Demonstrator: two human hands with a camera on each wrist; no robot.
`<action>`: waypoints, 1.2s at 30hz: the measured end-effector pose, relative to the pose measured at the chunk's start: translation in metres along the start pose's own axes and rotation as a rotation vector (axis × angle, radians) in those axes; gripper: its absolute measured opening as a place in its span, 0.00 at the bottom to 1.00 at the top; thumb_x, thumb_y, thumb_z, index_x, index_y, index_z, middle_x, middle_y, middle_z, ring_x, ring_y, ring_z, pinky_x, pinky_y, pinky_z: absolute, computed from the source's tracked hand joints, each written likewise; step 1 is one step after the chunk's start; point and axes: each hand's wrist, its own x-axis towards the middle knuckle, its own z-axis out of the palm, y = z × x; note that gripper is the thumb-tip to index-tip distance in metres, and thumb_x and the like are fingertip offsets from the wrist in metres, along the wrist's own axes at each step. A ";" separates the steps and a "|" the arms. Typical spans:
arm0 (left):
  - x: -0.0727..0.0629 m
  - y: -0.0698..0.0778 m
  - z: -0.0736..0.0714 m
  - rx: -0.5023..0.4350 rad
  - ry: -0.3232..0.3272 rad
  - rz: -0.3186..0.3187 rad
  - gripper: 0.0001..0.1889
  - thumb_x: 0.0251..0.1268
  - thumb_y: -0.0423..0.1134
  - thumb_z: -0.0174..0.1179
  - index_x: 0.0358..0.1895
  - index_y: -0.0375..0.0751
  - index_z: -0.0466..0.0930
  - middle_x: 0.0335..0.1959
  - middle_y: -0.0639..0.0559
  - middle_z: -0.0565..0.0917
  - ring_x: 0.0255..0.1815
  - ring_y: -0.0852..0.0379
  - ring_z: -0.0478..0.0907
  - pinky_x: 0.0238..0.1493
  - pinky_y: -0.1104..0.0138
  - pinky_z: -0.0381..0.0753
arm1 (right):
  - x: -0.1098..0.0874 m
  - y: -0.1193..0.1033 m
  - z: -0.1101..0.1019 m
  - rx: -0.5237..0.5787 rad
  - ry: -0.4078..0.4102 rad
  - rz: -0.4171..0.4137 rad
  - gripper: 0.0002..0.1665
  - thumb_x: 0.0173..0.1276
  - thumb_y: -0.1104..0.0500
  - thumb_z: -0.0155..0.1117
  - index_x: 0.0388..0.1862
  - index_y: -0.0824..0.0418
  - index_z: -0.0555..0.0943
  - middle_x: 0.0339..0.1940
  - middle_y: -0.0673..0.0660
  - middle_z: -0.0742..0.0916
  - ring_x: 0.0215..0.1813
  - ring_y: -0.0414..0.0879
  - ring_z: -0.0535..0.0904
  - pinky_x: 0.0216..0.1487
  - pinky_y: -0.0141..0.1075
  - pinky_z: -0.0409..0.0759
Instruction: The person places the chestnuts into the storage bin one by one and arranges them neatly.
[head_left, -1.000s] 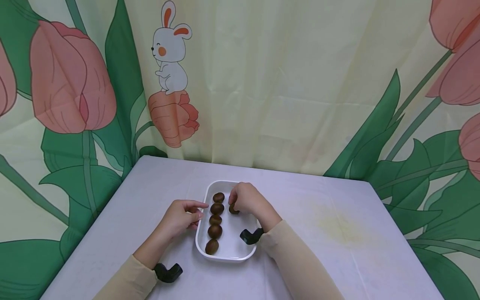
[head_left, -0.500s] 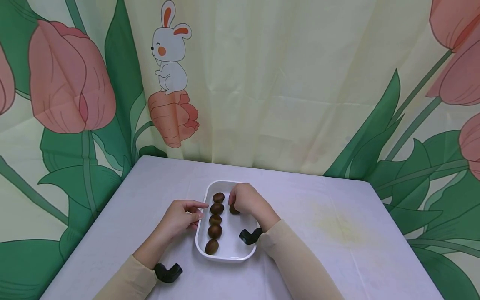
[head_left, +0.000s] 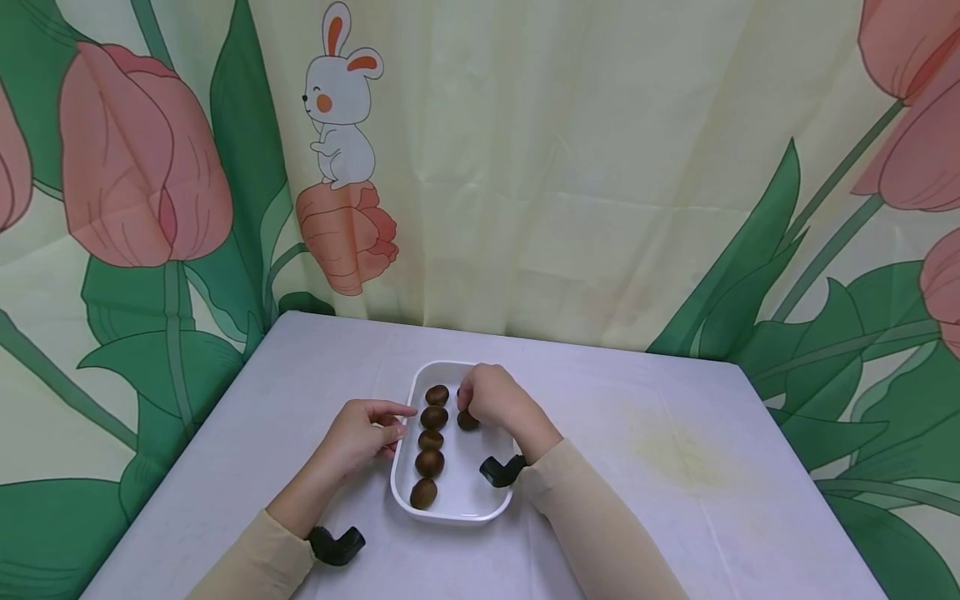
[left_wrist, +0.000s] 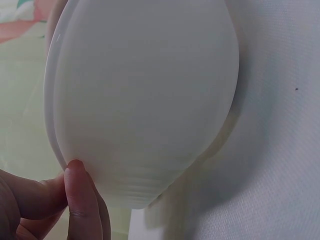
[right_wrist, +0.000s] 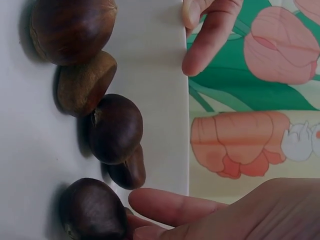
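A white rectangular tray lies on the table. Along its left side runs a line of several brown chestnuts. My left hand pinches the tray's left rim, with the index finger over the edge and the thumb low against the outer wall. Inside the tray, right of the line, my right hand reaches down with bent fingers and holds a single chestnut. The right wrist view shows that chestnut with fingertips at its edge; the hand partly hides its far side.
A white cloth covers the table, with a faint yellowish stain right of the tray. Behind hangs a curtain printed with tulips, a rabbit and a carrot. Black wrist-camera mounts stick out from both sleeves, the right one overlapping the tray's right rim.
The chestnut at my right hand has turned slightly and shows more fully below the fingers. My left hand and the line of chestnuts stay as they were.
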 end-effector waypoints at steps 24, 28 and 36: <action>0.000 0.001 0.000 0.010 0.001 -0.002 0.15 0.69 0.27 0.70 0.57 0.40 0.92 0.41 0.42 0.82 0.29 0.53 0.80 0.29 0.68 0.86 | -0.004 0.005 -0.012 0.082 -0.003 0.024 0.18 0.63 0.73 0.63 0.38 0.54 0.93 0.39 0.53 0.92 0.42 0.47 0.81 0.45 0.38 0.82; -0.001 0.001 0.000 0.015 0.001 0.001 0.15 0.70 0.28 0.70 0.57 0.40 0.91 0.41 0.42 0.83 0.29 0.53 0.80 0.29 0.67 0.86 | -0.004 0.009 -0.015 0.113 -0.013 0.013 0.18 0.63 0.73 0.63 0.39 0.56 0.93 0.39 0.53 0.93 0.43 0.46 0.82 0.44 0.37 0.82; 0.000 0.001 0.000 0.018 0.006 -0.001 0.15 0.70 0.28 0.70 0.57 0.41 0.92 0.40 0.42 0.82 0.29 0.53 0.80 0.30 0.68 0.86 | -0.011 0.010 -0.022 0.215 -0.026 0.008 0.16 0.65 0.75 0.63 0.42 0.61 0.93 0.41 0.56 0.93 0.41 0.46 0.83 0.38 0.33 0.84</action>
